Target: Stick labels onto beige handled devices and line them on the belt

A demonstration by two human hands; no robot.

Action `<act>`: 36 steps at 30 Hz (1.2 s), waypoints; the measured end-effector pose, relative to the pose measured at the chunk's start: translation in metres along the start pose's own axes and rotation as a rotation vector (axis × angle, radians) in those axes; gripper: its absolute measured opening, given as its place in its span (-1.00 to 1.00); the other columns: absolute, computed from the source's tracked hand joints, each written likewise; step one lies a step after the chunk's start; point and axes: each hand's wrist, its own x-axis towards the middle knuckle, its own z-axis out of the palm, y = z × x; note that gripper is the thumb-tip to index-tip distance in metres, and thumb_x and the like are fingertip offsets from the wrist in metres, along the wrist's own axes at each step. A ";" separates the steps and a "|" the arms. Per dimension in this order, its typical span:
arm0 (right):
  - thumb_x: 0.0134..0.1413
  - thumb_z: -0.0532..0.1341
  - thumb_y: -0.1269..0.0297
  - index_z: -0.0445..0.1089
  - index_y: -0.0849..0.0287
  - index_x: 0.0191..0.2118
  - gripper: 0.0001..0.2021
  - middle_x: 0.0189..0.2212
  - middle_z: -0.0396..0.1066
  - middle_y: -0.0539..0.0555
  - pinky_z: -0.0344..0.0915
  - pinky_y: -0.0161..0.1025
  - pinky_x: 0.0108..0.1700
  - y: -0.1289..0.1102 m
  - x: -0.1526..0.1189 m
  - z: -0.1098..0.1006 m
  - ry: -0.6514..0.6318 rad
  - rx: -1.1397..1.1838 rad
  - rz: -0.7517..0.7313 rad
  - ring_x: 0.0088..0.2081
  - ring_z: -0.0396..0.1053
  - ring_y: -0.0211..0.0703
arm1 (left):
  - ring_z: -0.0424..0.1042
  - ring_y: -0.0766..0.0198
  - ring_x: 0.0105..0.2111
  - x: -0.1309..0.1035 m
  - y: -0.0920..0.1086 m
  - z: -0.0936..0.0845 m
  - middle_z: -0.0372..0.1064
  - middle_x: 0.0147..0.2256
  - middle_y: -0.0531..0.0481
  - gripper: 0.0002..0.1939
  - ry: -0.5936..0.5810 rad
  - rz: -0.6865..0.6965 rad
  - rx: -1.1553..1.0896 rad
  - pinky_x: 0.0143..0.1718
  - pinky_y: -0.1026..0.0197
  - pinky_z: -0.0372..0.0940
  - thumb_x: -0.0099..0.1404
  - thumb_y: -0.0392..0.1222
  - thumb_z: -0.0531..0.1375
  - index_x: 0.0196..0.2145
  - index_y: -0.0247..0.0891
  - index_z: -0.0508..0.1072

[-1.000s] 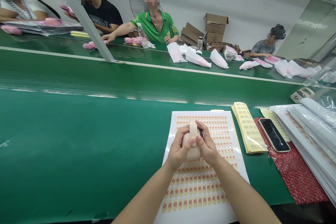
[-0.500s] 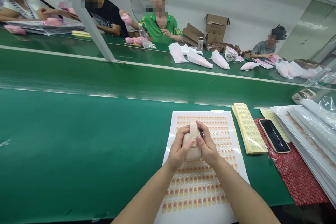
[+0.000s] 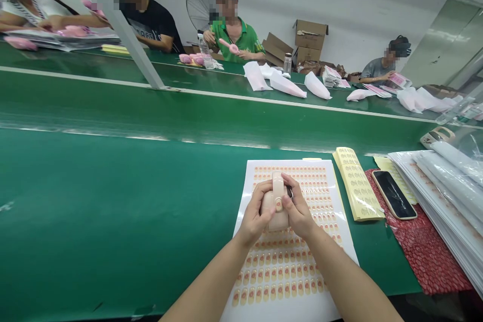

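A cream-coloured device (image 3: pixel 278 220) with a loop-like handle is held between both hands above a white sheet (image 3: pixel 245 186) covered in rows of small oval stickers. My left hand (image 3: pixel 256 214) wraps round its left side, the thumb near a small oval sticker (image 3: pixel 278 204) at the base of the handle. Against the right side, my right hand (image 3: pixel 300 209) is closed, its thumb beside that same sticker. A dark, shiny part of the device shows next to the right fingers. The palms hide much of its sides.
Right of the sheet lie yellowish label strips (image 3: pixel 356 186), a phone (image 3: pixel 394 194) on red bubble wrap (image 3: pixel 433 256), and stacked plastic-covered sheets (image 3: pixel 445 196). Beyond a raised green ledge (image 3: pixel 211 118), several people sit near white-wrapped items (image 3: pixel 287 84) and a slanted post (image 3: pixel 132 40).
My left thumb has drawn back slightly from the small sticker, which now shows more fully. Across the table, a person in green now holds a pink object lower, in front of the chest.
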 end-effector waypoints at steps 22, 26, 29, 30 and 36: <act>0.13 -0.02 0.04 0.05 0.04 0.08 -0.58 -0.03 0.16 0.11 0.08 -0.06 0.09 0.001 0.000 0.001 0.001 0.020 -0.009 0.02 0.14 -0.08 | 0.21 -0.01 -0.07 -0.001 -0.003 -0.002 0.18 -0.09 -0.09 -0.61 -0.078 0.084 0.059 -0.04 -0.05 0.11 0.11 -0.06 0.10 -0.08 -0.16 0.25; 0.12 -0.02 0.04 0.06 0.03 0.08 -0.58 -0.03 0.16 0.11 0.09 -0.07 0.08 0.001 0.000 0.000 0.000 0.018 -0.004 0.02 0.14 -0.08 | 0.21 0.00 -0.08 -0.001 -0.004 -0.002 0.17 -0.09 -0.09 -0.61 -0.089 0.079 0.061 -0.05 -0.05 0.12 0.12 -0.07 0.09 -0.07 -0.15 0.24; 0.12 -0.02 0.04 0.06 0.03 0.08 -0.58 -0.03 0.16 0.11 0.09 -0.06 0.08 0.001 0.000 -0.001 0.000 0.011 0.001 0.02 0.14 -0.07 | 0.21 0.00 -0.08 -0.001 -0.006 -0.002 0.17 -0.09 -0.09 -0.60 -0.090 0.073 0.057 -0.05 -0.05 0.11 0.12 -0.06 0.10 -0.07 -0.14 0.23; 0.12 -0.02 0.04 0.06 0.04 0.08 -0.57 -0.03 0.16 0.11 0.08 -0.06 0.08 0.001 0.000 -0.001 0.001 0.009 0.001 0.03 0.14 -0.07 | 0.21 -0.01 -0.08 -0.001 -0.006 -0.002 0.17 -0.09 -0.09 -0.60 -0.090 0.070 0.054 -0.06 -0.05 0.11 0.12 -0.05 0.10 -0.07 -0.15 0.23; 0.12 -0.02 0.03 0.05 0.04 0.08 -0.57 -0.02 0.15 0.11 0.08 -0.05 0.09 0.001 0.000 0.000 0.001 0.004 0.000 0.03 0.14 -0.07 | 0.19 -0.01 -0.05 0.000 -0.007 -0.002 0.17 -0.07 -0.08 -0.62 -0.082 0.088 0.046 -0.04 -0.03 0.08 0.13 -0.03 0.09 -0.08 -0.14 0.26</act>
